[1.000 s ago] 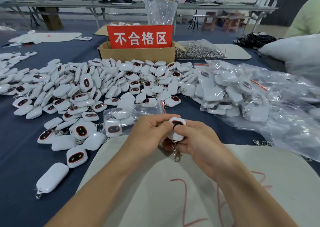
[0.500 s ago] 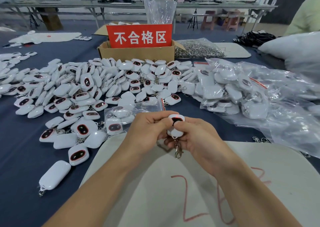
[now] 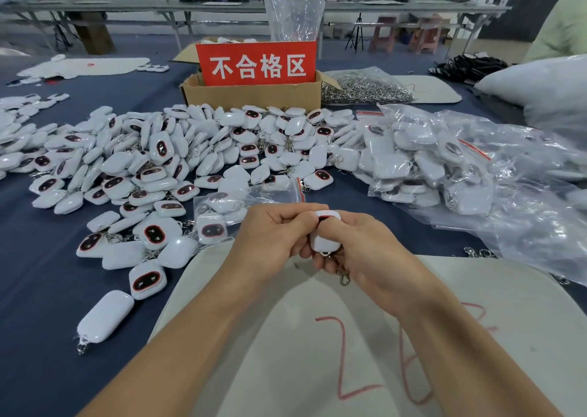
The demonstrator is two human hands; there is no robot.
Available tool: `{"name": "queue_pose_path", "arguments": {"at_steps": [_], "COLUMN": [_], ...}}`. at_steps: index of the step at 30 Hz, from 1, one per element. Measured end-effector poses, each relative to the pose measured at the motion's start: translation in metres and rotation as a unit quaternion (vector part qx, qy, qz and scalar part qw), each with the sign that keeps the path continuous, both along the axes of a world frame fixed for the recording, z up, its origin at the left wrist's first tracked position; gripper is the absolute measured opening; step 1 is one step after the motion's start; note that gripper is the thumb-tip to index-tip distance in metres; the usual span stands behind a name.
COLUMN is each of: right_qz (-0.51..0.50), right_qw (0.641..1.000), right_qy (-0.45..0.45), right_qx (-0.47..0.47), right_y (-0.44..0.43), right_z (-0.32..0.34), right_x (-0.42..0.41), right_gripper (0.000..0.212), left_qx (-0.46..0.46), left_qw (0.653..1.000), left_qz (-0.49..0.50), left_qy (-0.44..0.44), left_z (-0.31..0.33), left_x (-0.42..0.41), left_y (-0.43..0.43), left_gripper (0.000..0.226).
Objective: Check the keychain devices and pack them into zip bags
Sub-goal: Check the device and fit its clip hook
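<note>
A white keychain device [image 3: 325, 237] with a dark red-rimmed face is pinched between both hands above a white board [image 3: 444, 337]. My left hand [image 3: 273, 235] grips its left side, and my right hand [image 3: 365, 248] wraps its right side and bottom. Its metal clasp [image 3: 344, 278] dangles under my right hand. A big heap of loose devices [image 3: 158, 159] covers the blue table ahead and to the left. A partly filled zip bag [image 3: 241, 203] lies just beyond my hands.
A cardboard box [image 3: 254, 94] with a red sign stands at the back centre. Packed bags of devices [image 3: 444, 162] pile up on the right, with a bag of metal clasps [image 3: 365, 87] behind them. A single device [image 3: 104, 316] lies at the near left.
The hands have turned the device a little, so less of its dark face shows and more of its white side faces me. The clasp now hangs further right.
</note>
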State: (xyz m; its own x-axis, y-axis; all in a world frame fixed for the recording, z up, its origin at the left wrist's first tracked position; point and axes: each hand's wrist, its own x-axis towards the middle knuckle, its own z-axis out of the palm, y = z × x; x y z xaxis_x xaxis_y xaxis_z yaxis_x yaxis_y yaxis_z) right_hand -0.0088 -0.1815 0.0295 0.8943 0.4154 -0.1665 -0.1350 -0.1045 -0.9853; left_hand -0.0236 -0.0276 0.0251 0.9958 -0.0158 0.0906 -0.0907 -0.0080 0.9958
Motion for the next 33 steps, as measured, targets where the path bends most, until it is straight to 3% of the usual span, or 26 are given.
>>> {"name": "queue_pose_path", "arguments": {"at_steps": [5,14,17,19,21,23,24,26,28,31,33], "right_qz": [0.054,-0.066,-0.149,-0.149,-0.132,-0.119,-0.110,-0.091,-0.074,-0.051,-0.076], "right_qw": [0.996,0.997,0.983,0.965,0.956,0.971,0.982,0.994,0.992,0.991,0.994], "right_qy": [-0.002,-0.034,-0.109,-0.193,-0.230,-0.185,-0.144,-0.057,-0.005,0.032,0.016], "right_qx": [0.067,0.020,-0.022,-0.091,-0.129,-0.093,-0.057,0.033,0.105,0.120,0.074], "right_y": [-0.006,0.003,0.005,0.006,0.006,0.005,0.005,0.004,0.002,-0.001,0.000], "right_z": [-0.003,-0.005,-0.005,-0.006,-0.007,-0.003,-0.001,0.002,0.006,0.006,0.004], "right_x": [0.001,-0.001,-0.001,-0.004,-0.005,-0.005,-0.004,-0.003,-0.003,-0.003,-0.002], "right_gripper": [0.022,0.020,0.031,0.039,0.036,0.013,0.012,0.032,0.037,0.035,0.035], "left_qx": [-0.010,0.028,0.059,0.065,0.063,0.049,0.047,0.070,0.092,0.076,0.067], "left_qw": [1.000,0.996,0.986,0.984,0.983,0.984,0.986,0.988,0.989,0.990,0.989], "left_qz": [0.021,0.077,0.147,0.161,0.165,0.161,0.151,0.126,0.098,0.079,0.100], "left_qy": [-0.010,-0.030,-0.050,-0.046,-0.048,-0.053,-0.053,-0.051,-0.066,-0.084,-0.084], "left_z": [0.000,-0.006,-0.010,-0.011,-0.011,-0.009,-0.008,-0.005,-0.002,-0.003,-0.002], "left_x": [-0.001,0.006,0.008,0.007,0.006,0.007,0.007,0.009,0.007,0.004,0.003], "left_y": [-0.002,0.000,0.003,0.003,0.004,0.004,0.004,0.003,0.001,0.002,0.003], "left_gripper": [0.033,0.023,0.014,0.002,0.013,0.017,0.018,0.017,0.011,0.025,0.019]}}
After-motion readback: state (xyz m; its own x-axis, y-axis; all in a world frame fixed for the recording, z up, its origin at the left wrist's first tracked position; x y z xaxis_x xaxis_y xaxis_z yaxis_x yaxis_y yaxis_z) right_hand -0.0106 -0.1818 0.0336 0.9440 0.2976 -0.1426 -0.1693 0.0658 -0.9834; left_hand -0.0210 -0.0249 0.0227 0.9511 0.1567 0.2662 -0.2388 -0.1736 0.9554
